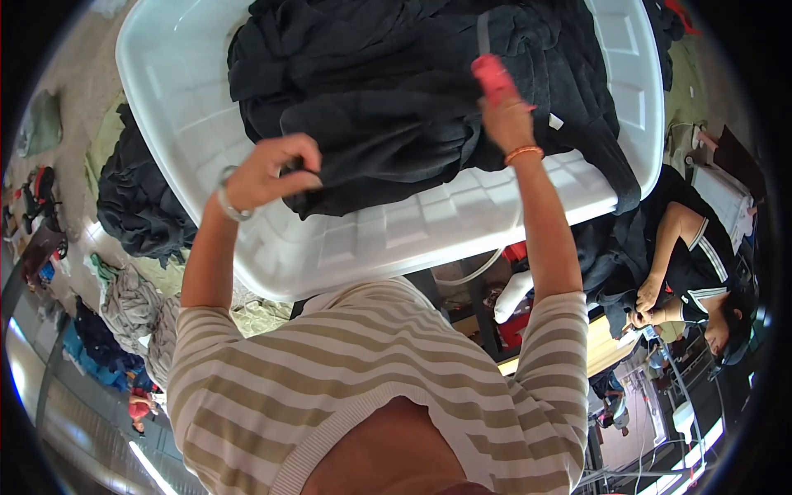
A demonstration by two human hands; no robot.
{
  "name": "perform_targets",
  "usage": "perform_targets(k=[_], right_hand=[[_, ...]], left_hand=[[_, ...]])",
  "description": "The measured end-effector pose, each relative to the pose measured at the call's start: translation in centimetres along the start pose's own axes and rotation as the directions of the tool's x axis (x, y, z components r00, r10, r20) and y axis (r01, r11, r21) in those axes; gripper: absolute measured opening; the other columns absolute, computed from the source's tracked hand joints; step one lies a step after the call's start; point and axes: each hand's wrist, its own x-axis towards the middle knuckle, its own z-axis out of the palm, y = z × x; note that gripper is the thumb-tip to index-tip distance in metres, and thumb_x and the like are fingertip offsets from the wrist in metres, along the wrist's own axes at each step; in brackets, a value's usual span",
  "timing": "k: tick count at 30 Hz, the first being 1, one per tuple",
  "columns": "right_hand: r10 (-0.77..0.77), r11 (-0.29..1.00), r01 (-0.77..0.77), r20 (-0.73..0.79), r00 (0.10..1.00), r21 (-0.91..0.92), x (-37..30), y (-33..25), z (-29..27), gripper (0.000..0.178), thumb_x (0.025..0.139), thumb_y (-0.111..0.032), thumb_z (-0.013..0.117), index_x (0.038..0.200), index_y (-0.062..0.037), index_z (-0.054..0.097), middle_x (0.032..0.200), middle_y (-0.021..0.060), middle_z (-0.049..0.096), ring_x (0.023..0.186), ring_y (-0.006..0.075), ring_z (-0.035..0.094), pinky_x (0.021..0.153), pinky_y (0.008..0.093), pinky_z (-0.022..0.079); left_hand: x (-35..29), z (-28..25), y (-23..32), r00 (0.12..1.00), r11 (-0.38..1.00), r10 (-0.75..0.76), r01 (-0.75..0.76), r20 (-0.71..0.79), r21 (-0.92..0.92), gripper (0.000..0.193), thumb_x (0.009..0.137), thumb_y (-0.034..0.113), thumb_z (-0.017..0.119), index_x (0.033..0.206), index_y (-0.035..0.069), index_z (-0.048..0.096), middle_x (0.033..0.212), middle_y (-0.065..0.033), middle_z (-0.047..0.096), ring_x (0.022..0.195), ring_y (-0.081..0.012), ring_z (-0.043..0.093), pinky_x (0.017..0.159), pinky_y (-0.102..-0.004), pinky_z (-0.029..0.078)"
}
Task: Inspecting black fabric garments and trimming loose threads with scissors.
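Black garments (371, 124) lie heaped in a large white plastic tub (396, 239) in front of me. Over the left part of the heap is my left hand (276, 169), its fingers curled and the thumb apart from them. I see nothing held in it, only dark cloth showing in the gap. Farther right, my right hand (506, 120) is wrapped round a red-handled tool (493, 74). A narrow grey strip like a blade points away from its handle over the cloth; motion blur hides its exact kind. A small white label (555, 122) shows on the cloth beside that hand.
Left of the tub lies a pile of black cloth (140, 190), with grey garments (136, 301) nearer me. At the right, a person in black (693, 239) handles dark cloth. A pale hose (474, 272) curves below the tub's near rim.
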Motion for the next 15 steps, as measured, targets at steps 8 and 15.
perform_targets(k=[8, 15], right_hand=[[0.204, 0.654, -0.34, 0.276, 0.939, 0.676, 1.4, 4.4, -6.5, 0.038, 0.089, -0.037, 0.062, 0.099, 0.0005, 0.06, 0.086, 0.024, 0.069, 0.076, 0.042, 0.069, 0.07, 0.0497, 0.056], [0.213, 0.935, -0.315, 0.456, 0.864, 0.16, 1.1, -5.8, -2.1, 0.044, 0.087, -0.044, 0.067, 0.105, -0.0038, 0.063, 0.104, 0.0176, 0.069, 0.096, 0.0331, 0.069, 0.08, 0.0415, 0.056]], left_hand=[[0.6, 0.3, -8.6, 0.899, 0.749, -0.295, 0.427, -0.322, 0.507, 0.027, 0.084, 0.012, 0.069, 0.107, 0.007, 0.058, 0.092, -0.0121, 0.066, 0.089, -0.0299, 0.063, 0.079, -0.0367, 0.048], [4.4, 4.6, -14.7, 0.822, 0.658, -0.12, 0.485, -0.556, 0.575, 0.036, 0.084, 0.018, 0.069, 0.115, 0.005, 0.056, 0.097, -0.0143, 0.067, 0.096, -0.0351, 0.062, 0.084, -0.0421, 0.049]])
